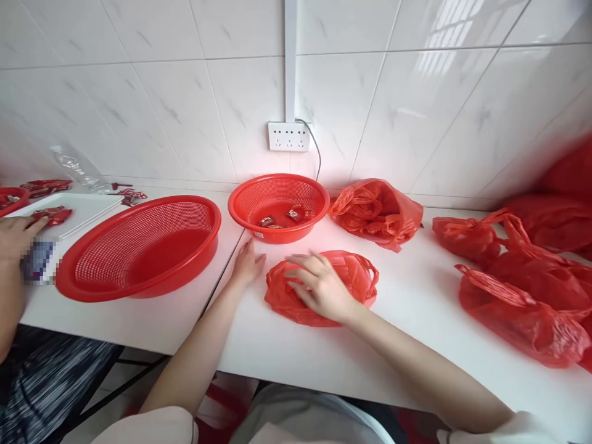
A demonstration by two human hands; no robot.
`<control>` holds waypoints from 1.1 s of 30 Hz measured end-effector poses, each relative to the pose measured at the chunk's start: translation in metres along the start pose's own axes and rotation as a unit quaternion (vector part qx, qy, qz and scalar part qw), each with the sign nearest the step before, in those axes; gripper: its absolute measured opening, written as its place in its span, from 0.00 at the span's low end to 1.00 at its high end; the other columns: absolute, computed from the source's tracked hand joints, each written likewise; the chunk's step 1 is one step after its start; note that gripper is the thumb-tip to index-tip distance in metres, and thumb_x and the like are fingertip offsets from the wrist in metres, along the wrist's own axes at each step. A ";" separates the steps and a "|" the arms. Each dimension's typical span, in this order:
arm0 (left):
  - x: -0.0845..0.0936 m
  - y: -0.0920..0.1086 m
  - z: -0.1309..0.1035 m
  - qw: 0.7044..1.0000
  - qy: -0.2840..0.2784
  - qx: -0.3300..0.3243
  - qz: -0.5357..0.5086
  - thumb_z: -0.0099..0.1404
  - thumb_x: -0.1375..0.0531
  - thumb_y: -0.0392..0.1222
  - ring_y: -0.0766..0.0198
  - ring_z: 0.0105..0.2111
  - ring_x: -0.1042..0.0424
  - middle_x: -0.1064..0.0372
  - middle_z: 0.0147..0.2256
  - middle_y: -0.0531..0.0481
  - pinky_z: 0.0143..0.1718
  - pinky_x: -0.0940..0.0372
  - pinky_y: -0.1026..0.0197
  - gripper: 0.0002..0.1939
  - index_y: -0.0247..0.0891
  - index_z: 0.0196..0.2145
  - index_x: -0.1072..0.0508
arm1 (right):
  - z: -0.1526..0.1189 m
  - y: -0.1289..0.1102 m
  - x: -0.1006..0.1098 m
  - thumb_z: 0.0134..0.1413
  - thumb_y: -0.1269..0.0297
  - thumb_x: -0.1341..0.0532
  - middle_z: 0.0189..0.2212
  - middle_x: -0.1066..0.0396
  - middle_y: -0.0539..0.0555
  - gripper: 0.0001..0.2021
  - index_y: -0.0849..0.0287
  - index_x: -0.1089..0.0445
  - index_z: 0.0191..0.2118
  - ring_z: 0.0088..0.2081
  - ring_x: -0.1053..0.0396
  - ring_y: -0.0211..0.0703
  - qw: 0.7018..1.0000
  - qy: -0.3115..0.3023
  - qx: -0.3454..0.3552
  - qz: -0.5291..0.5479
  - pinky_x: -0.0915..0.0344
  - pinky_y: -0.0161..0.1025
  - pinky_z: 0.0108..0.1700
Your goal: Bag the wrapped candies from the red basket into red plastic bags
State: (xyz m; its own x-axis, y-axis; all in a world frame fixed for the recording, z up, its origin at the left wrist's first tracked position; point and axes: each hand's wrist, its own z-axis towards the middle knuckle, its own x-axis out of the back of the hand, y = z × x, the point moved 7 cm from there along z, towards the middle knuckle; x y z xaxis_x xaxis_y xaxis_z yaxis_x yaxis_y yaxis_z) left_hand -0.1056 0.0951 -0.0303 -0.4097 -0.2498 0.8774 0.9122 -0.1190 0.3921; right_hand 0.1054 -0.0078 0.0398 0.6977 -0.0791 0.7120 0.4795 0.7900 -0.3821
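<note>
My left hand (248, 264) rests on the white table just in front of a small red perforated basket (279, 185), its fingers apart and holding nothing. A few small dark wrapped packets (296, 213) lie in that basket. Over a flattened red plastic bag (340, 311) hovers my right hand (321, 287), slightly blurred, with its fingers spread and nothing visible in them. The bag lies on the table with its handles out to the sides, and my right hand hides part of its middle.
A large red basket (173, 246) stands at the left. Another person's hand (21, 237) touches red packets on a white tray (87, 209). A bundled red bag (382, 213) lies behind right; filled red bags (522, 308) cover the far right. Sockets (289, 137) are on the wall.
</note>
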 end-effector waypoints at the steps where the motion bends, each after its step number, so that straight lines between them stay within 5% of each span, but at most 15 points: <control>1: -0.019 0.005 -0.003 1.000 -0.013 0.002 0.019 0.65 0.45 0.45 0.50 0.63 0.45 0.44 0.61 0.32 0.62 0.48 0.50 0.33 0.24 0.63 0.43 | -0.021 0.013 0.014 0.62 0.67 0.46 0.57 0.34 0.56 0.12 0.53 0.32 0.50 0.58 0.38 0.48 0.999 0.023 -0.021 -0.031 0.55 0.58 0.65; 3: -0.037 0.003 -0.009 0.997 -0.037 0.009 0.069 0.68 0.50 0.47 0.48 0.65 0.51 0.49 0.64 0.36 0.64 0.57 0.40 0.31 0.29 0.64 0.44 | -0.057 0.043 0.041 0.60 0.65 0.43 0.56 0.34 0.57 0.13 0.52 0.32 0.50 0.58 0.37 0.50 0.988 0.104 -0.096 -0.066 0.54 0.61 0.65; 6: -0.036 -0.005 -0.012 0.991 -0.052 0.023 0.120 0.70 0.55 0.50 0.46 0.66 0.55 0.52 0.66 0.40 0.62 0.65 0.30 0.28 0.37 0.64 0.44 | -0.094 0.086 0.066 0.59 0.60 0.42 0.58 0.37 0.58 0.15 0.52 0.35 0.51 0.60 0.40 0.52 0.953 0.203 -0.226 -0.007 0.48 0.60 0.62; 12: -0.039 0.019 -0.005 0.988 -0.038 0.001 0.151 0.70 0.55 0.51 0.43 0.65 0.54 0.52 0.65 0.32 0.62 0.57 0.38 0.30 0.33 0.64 0.43 | -0.117 0.130 0.075 0.59 0.54 0.43 0.58 0.38 0.58 0.19 0.52 0.38 0.54 0.60 0.41 0.49 0.892 0.264 -0.345 0.129 0.44 0.57 0.61; 22: -0.034 0.022 0.002 0.994 -0.003 -0.023 0.105 0.68 0.52 0.51 0.46 0.62 0.48 0.45 0.62 0.36 0.61 0.53 0.43 0.26 0.38 0.60 0.38 | -0.127 0.147 0.069 0.58 0.49 0.42 0.61 0.42 0.62 0.24 0.52 0.41 0.56 0.48 0.30 0.47 0.848 0.241 -0.423 0.210 0.35 0.51 0.52; 28: -0.027 0.029 0.001 0.996 0.018 -0.041 0.072 0.68 0.52 0.51 0.49 0.62 0.46 0.41 0.60 0.37 0.62 0.52 0.46 0.25 0.37 0.58 0.37 | -0.124 0.142 0.070 0.51 0.54 0.36 0.56 0.38 0.60 0.29 0.50 0.45 0.58 0.33 0.29 0.38 0.852 0.233 -0.417 0.213 0.31 0.49 0.45; 33: -0.028 0.022 -0.008 0.997 -0.006 -0.034 0.072 0.69 0.53 0.51 0.51 0.64 0.49 0.46 0.63 0.39 0.64 0.55 0.47 0.27 0.35 0.61 0.40 | -0.122 0.138 0.072 0.51 0.56 0.35 0.52 0.37 0.57 0.27 0.49 0.44 0.55 0.32 0.30 0.36 0.829 0.269 -0.406 0.277 0.29 0.42 0.35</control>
State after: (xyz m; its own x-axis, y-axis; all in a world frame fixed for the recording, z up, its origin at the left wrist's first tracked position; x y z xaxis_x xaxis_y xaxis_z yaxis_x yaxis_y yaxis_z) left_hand -0.0738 0.0920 -0.0487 -0.2739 -0.2577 0.9266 0.9588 -0.1485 0.2421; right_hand 0.2865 0.0209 -0.0334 0.9620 -0.2729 0.0133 0.0547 0.1445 -0.9880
